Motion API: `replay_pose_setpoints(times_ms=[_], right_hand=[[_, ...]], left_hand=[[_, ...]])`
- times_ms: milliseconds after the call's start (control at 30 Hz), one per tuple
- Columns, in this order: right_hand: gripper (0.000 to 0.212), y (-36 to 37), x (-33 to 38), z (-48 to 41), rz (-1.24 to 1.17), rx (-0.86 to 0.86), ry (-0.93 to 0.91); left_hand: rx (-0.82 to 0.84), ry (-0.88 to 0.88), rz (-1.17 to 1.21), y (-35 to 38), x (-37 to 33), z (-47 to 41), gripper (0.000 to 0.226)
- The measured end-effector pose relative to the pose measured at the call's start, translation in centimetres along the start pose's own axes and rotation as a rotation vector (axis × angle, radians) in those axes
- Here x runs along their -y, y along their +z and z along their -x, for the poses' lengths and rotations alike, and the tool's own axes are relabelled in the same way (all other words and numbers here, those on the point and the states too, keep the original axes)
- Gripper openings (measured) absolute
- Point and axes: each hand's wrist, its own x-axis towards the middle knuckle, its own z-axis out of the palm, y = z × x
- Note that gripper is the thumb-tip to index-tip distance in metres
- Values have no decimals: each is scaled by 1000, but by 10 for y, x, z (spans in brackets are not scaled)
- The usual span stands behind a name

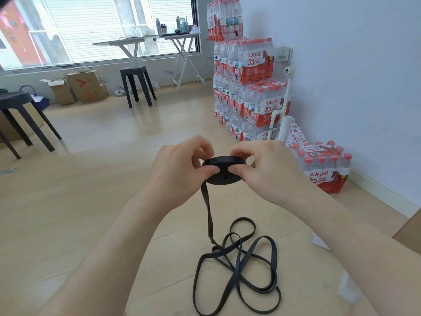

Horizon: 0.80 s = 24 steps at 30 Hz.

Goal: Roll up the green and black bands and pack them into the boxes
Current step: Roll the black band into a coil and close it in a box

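A black band is partly wound into a flat roll (224,171) held up in the middle of the view. My left hand (180,169) pinches the roll's left edge between thumb and fingers. My right hand (262,169) pinches its right edge the same way. From the roll's left side a loose strip hangs down to a tangle of black band loops (239,265) lying on the light surface below. No green band is in view.
A brown cardboard box edge (410,233) shows at the right. A clear plastic bag (348,290) lies at lower right. Stacked packs of water bottles (246,87) stand along the right wall, one pack (323,167) on the floor. Black stools (136,85) stand farther back.
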Motion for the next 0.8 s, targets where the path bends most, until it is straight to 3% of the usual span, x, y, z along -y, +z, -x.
replay_pose_setpoints(times_ms=[300, 667, 800], right_hand=[[10, -2, -6, -2, -165, 2, 82], [9, -8, -2, -3, -720, -35, 342], [6, -4, 0, -1, -858, -48, 384]], left_hand=[[-117, 78, -78, -5, 0, 0, 15], [-56, -234, 571, -3, 11, -5, 16], [-104, -302, 659, -1, 13, -6, 15]])
